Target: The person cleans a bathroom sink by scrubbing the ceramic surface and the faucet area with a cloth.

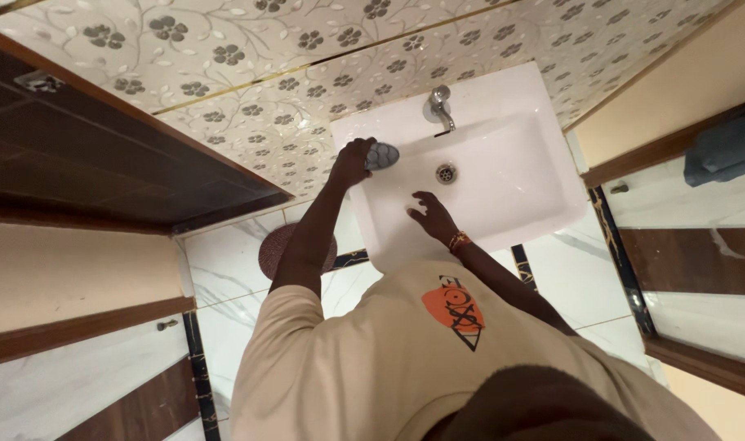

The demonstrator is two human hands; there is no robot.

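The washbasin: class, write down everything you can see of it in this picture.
The washbasin is white, glossy and rectangular, ceramic by its look, fixed against a flower-patterned tiled wall. A chrome tap stands at its back edge, and a round metal drain sits in the bowl. The left hand presses a grey scrubber on its rim; the right hand rests spread in the bowl.

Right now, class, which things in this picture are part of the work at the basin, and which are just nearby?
In use:
left hand, holding a grey scrubber
right hand, inside the white sink
sink drain

Just nearby:
chrome tap
round floor drain cover
blue-grey cloth at the right edge
floral wall tiles
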